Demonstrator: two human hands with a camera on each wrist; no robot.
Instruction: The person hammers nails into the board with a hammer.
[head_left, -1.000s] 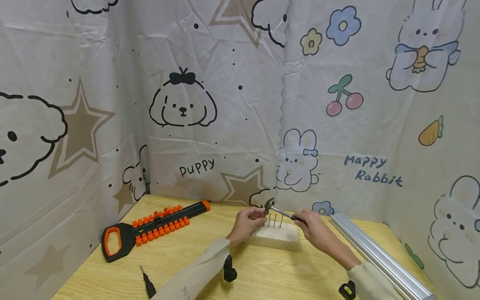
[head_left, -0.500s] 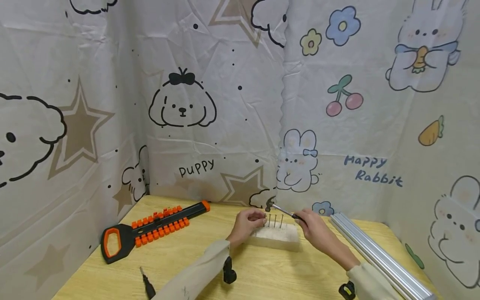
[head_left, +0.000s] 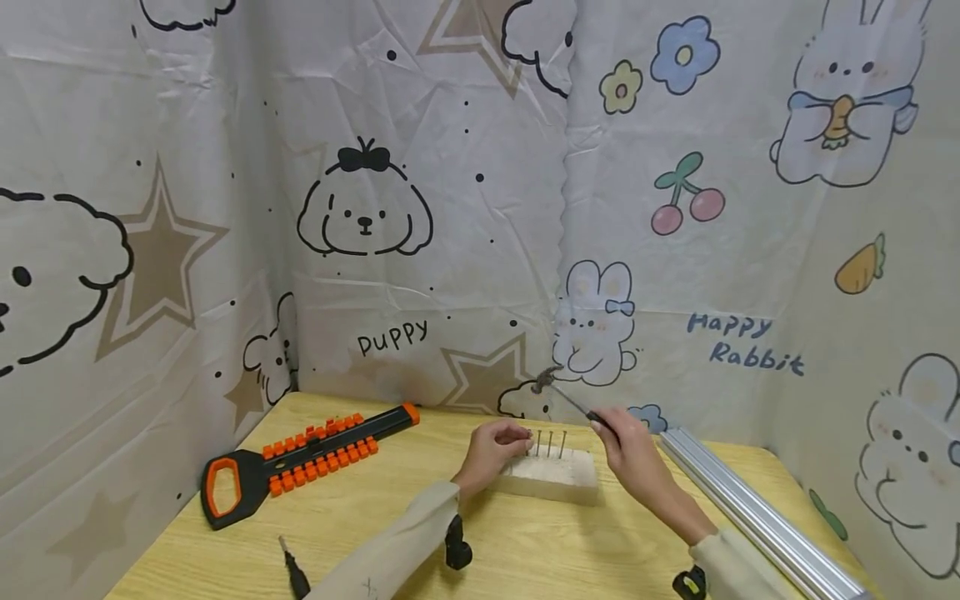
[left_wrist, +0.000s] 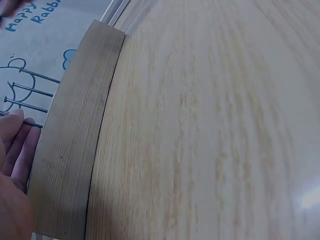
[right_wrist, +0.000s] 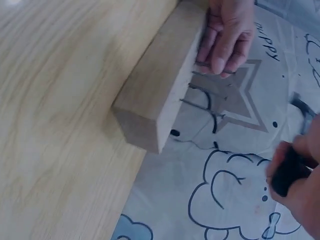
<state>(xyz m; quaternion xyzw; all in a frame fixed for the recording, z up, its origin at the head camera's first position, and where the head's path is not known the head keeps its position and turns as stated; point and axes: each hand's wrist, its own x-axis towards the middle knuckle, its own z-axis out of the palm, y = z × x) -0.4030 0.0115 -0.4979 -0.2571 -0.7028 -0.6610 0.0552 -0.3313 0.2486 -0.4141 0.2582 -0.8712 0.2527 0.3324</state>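
Observation:
A pale wooden block (head_left: 551, 485) lies on the table, with three upright nails (head_left: 551, 444) in a row along its top. At the left end of that row, my left hand (head_left: 489, 452) pinches another nail (left_wrist: 33, 123) between thumb and fingers, its point at the block's surface. My right hand (head_left: 632, 454) grips a claw hammer (head_left: 573, 402) by its black handle. The hammer's head is raised above the nails, apart from them. In the right wrist view, the hammer handle (right_wrist: 289, 172) shows in the fist, and its head is blurred.
A black and orange rack (head_left: 322, 450) with rows of clips lies at left. Nearer the front is a black-handled tool with a thin metal shaft (head_left: 295, 571). A long aluminium bar (head_left: 757, 508) runs along the right edge. Printed cloth (head_left: 495, 250) hangs behind the table (head_left: 525, 550).
The hammer was beside the held nail one second ago; my right hand has lifted it up, its head now well above the nails. My left hand stays on the nail.

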